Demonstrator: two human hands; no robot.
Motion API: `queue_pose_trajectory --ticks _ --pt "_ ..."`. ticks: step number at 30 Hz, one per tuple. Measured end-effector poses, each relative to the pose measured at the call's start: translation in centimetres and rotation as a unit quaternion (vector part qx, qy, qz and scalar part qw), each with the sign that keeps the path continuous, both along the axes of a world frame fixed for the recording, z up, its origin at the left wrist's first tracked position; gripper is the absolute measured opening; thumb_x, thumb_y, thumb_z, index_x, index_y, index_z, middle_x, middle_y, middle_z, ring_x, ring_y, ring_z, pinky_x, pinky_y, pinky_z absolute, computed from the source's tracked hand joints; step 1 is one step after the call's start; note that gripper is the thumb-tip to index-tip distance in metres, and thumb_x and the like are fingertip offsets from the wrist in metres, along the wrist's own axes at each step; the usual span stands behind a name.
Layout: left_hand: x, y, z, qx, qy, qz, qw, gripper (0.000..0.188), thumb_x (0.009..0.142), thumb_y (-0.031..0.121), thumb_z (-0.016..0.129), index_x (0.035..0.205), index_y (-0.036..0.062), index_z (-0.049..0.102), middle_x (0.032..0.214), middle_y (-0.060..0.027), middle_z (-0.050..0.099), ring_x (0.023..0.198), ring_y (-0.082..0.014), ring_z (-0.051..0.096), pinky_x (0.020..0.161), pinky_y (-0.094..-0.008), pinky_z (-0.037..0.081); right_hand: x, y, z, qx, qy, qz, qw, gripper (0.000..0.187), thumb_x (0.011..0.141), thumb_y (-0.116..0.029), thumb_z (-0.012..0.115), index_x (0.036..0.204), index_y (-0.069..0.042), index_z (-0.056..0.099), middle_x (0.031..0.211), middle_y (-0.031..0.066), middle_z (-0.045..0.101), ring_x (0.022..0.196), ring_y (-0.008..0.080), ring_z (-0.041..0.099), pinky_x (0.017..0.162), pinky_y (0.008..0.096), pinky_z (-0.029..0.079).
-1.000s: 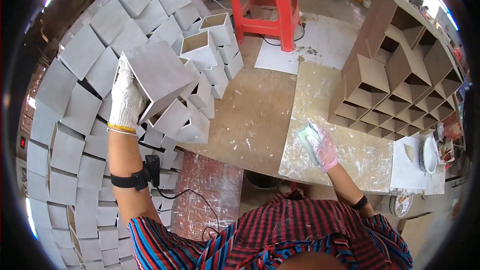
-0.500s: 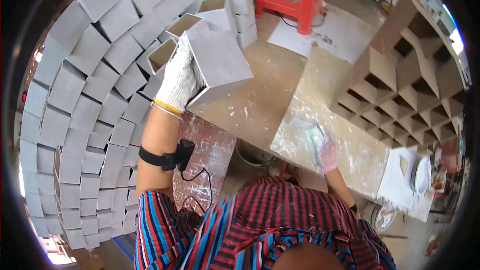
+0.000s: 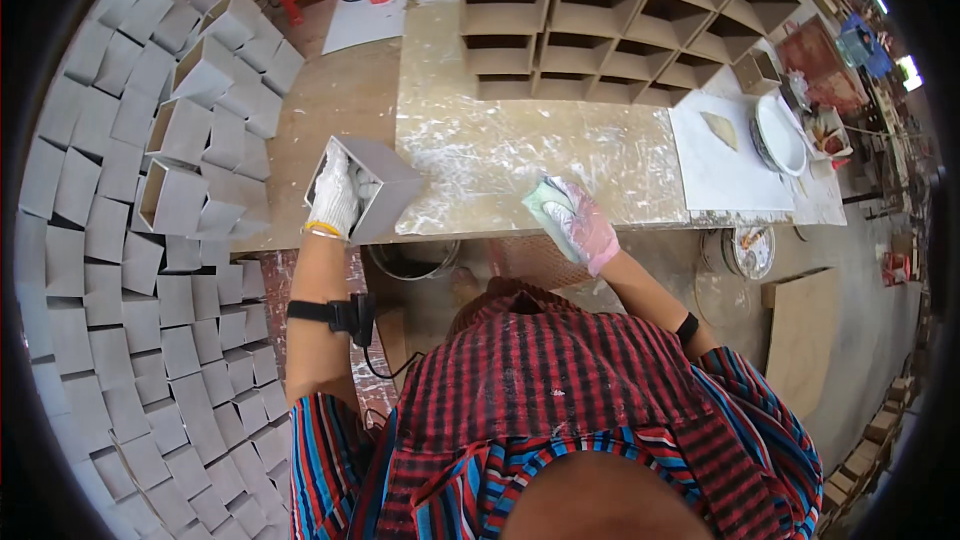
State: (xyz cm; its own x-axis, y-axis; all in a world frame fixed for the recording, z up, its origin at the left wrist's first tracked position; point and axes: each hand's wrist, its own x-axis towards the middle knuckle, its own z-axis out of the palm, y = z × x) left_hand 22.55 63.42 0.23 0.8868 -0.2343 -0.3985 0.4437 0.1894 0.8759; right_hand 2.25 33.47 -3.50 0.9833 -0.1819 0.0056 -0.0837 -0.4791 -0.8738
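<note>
left hand (image 3: 338, 198): inside grey box (image 3: 390, 190), finger closure cannot be told; should brace walls evenly
right hand (image 3: 588, 226): pinching pale green sponge (image 3: 547, 204), best held flat

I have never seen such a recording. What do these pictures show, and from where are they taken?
No robot here: these are a person's two hands, seen by a downward-looking fisheye camera worn on the head, so straight edges bend. The white-gloved left hand reaches into the open end of a grey rectangular box, holding it. The pink-gloved right hand holds a pale green soft pad. Brown open-fronted boxes stand stacked on the white-smeared tan tabletop; more grey boxes are piled at left.
</note>
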Motion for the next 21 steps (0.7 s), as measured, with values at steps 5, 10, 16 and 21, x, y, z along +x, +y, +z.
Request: queue_pose_trajectory --ticks 5,10,16,21 --pt "1.6 -4.6 -2.3 0.059 0.008 -0.087 0.994 0.052 0.091 0.051 0.031 0.109 0.0068 0.052 0.091 -0.0147 0.060 0.063 -0.0192 0.060 0.051 -0.0286 0.051 -4.4 -2.7 -1.0 0.074 0.028 -0.082 0.994 0.043 0.085 -0.022 0.055 0.121 0.000 0.047 0.115 0.0180 0.054 0.109 0.0289 0.050 0.094 0.0335 0.036" --pt "3.8 -6.1 -3.2 0.121 0.004 -0.152 0.981 0.057 0.090 0.054 0.029 0.112 0.0064 0.051 0.090 -0.0145 0.062 0.061 -0.0191 0.061 0.050 -0.0309 0.050 -6.3 -3.5 0.3 -0.050 0.025 -0.124 0.991 0.042 0.084 -0.019 0.055 0.120 0.002 0.047 0.114 0.0195 0.054 0.109 0.0294 0.050 0.094 0.0336 0.036" --pt "7.5 -1.8 -3.0 0.211 -0.021 -0.222 0.952 0.063 0.086 0.062 0.027 0.112 0.0109 0.053 0.081 -0.0145 0.064 0.062 -0.0226 0.063 0.049 -0.0307 0.048 -7.9 -2.2 -0.3 0.009 0.027 -0.191 0.981 0.043 0.085 -0.016 0.054 0.121 0.004 0.045 0.119 0.0173 0.052 0.111 0.0242 0.049 0.096 0.0309 0.035" --pt "8.9 4.0 -0.5 0.300 -0.024 -0.225 0.927 0.062 0.087 0.060 0.029 0.113 0.0082 0.052 0.082 -0.0158 0.064 0.061 -0.0241 0.063 0.054 -0.0318 0.050 -8.3 -0.6 -1.5 0.077 0.034 -0.197 0.977 0.042 0.085 -0.012 0.055 0.122 0.005 0.044 0.121 0.0149 0.052 0.111 0.0212 0.049 0.096 0.0295 0.035"
